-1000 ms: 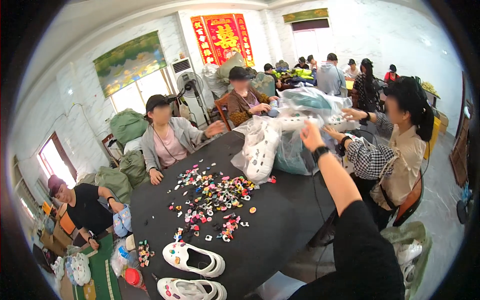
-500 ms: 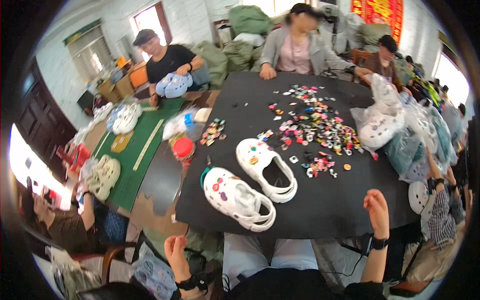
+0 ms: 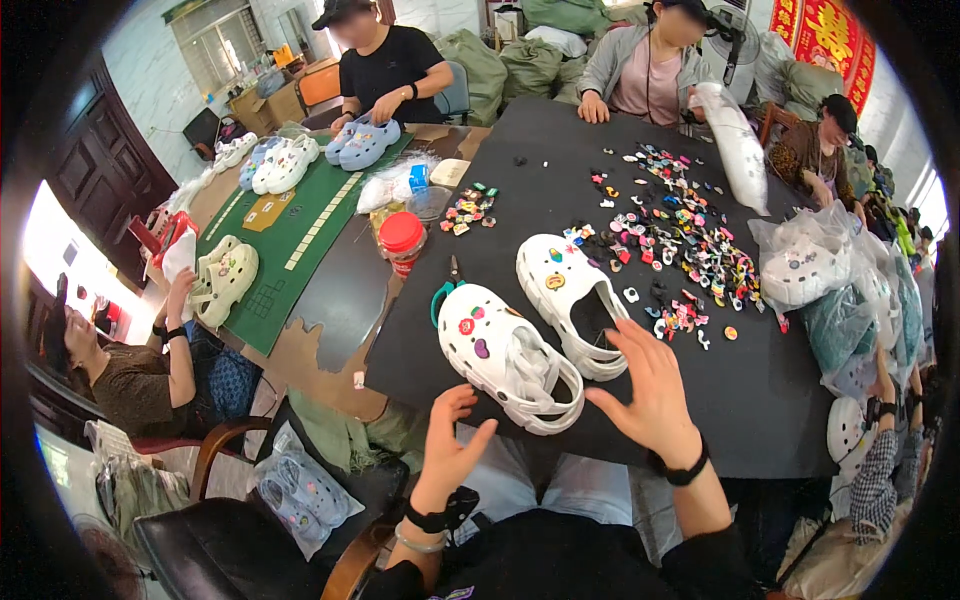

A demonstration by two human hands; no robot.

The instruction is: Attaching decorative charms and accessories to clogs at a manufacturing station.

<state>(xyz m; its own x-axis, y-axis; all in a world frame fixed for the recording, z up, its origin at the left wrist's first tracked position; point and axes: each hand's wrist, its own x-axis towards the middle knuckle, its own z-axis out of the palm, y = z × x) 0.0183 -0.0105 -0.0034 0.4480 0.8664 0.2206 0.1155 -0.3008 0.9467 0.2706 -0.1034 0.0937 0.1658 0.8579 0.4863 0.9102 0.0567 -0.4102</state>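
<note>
A pair of white foam clogs with colourful charms lies on the black table in front of me: the nearer-left clog (image 3: 474, 322) and the right clog (image 3: 548, 268). Crumpled clear plastic fills the left one's opening. My left hand (image 3: 450, 445), fingers apart and empty, hovers just off that clog's heel end. By the right clog's heel strap is my right hand (image 3: 648, 390), open with fingers spread; whether its fingertips touch the strap I cannot tell. Teal-handled scissors (image 3: 443, 300) lie partly behind the left clog's toe.
Loose shoe charms (image 3: 690, 235) spread across the table's far right, with a smaller charm pile (image 3: 470, 208) near a red-lidded jar (image 3: 402, 235). Bagged clogs (image 3: 805, 270) crowd the right edge. Co-workers sit around; one across the table holds a white bagged item (image 3: 732, 150).
Both my hands have come up and inward to the clogs, their fingers spreading. Across the table, a co-worker has lifted a white bagged item. The whole view has shifted.
</note>
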